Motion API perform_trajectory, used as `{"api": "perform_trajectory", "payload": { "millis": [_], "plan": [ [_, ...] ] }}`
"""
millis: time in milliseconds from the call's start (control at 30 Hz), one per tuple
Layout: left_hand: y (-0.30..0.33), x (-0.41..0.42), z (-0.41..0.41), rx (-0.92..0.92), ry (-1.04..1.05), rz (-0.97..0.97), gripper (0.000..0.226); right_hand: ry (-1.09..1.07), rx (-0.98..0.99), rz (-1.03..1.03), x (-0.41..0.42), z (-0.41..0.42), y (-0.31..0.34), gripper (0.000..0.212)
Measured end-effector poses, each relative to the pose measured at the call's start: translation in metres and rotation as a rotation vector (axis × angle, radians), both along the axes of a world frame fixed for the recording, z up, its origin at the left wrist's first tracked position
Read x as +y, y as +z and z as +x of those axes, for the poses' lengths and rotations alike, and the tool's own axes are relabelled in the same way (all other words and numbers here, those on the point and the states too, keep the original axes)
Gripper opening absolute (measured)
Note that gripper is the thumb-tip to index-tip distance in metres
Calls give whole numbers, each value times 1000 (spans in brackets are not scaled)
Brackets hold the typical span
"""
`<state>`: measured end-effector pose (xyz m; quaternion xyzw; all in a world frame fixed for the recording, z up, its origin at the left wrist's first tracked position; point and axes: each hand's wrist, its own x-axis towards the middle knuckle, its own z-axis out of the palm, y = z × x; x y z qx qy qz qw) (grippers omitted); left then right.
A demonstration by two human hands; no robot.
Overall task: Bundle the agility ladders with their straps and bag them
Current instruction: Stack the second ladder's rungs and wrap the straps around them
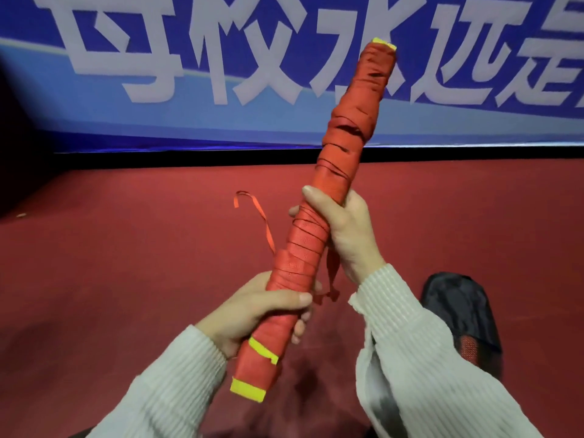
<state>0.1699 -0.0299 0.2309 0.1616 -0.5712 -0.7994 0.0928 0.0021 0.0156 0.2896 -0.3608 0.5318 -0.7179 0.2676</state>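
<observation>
Slanting from seven o'clock up toward one o'clock, the ladder bundle (319,222) — yellow rungs wound tight in orange strap — sits gripped by both hands. The left hand (252,308) curls round its lower part, thumb across the front; the right hand (339,227) wraps the middle, thumb lying along the wrap. A loose strap end (256,216) curls off toward nine o'clock. At four o'clock a black bag (458,314) lies on the red floor (126,248). White Chinese characters — partly cropped — cross the blue banner (189,115) behind.
</observation>
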Motion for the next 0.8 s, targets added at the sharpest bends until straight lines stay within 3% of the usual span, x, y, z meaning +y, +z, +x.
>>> {"api": "perform_trajectory", "payload": {
  "millis": [33, 67, 133, 200, 267, 333, 433, 467, 500, 567, 600, 633, 667, 733, 800],
  "plan": [
    [-2, -1, -3, -50, 86, -103, 65, -111, 95, 36, -3, 0, -3, 32],
    [-3, 1, -7, -114, 209, -333, 71, -193, 159, 66, -4, -2, -6, 37],
    [-12, 6, -10, -149, 306, -591, 59, -151, 106, 27, -2, -2, -8, 41],
    [-6, 10, -6, -51, 232, -351, 40, 60, -101, -44, 5, 2, 0, 45],
    [2, 9, 1, 51, 41, 2, 43, 151, -130, 14, 9, 7, 6, 52],
    [3, 2, 1, 38, 52, -1, 54, 39, -25, 23, 3, 9, 3, 38],
    [2, 1, -8, -109, 307, -572, 54, -148, 70, 17, 1, 5, 0, 33],
    [-1, 3, -9, -116, 317, -630, 50, -97, 38, -27, 4, 4, 3, 30],
    [1, 5, -7, -73, 242, -519, 45, 15, -30, -63, 9, 5, 6, 27],
    [7, 8, -1, 44, -17, -59, 37, 213, -130, -52, 16, 9, 14, 37],
    [8, 9, 2, 86, -79, 100, 38, 234, -112, -22, 16, 10, 13, 38],
    [8, 7, 2, 80, -67, 142, 39, 196, -63, -5, 12, 10, 10, 30],
    [7, 5, -1, 46, -4, 89, 40, 94, 14, 2, 7, 8, 6, 22],
    [4, 6, -8, -72, 218, -306, 46, -129, 173, 48, 1, 3, -2, 28],
    [-3, 6, -11, -120, 344, -564, 45, -113, 154, 14, 1, 3, -4, 35]
  ]
}}
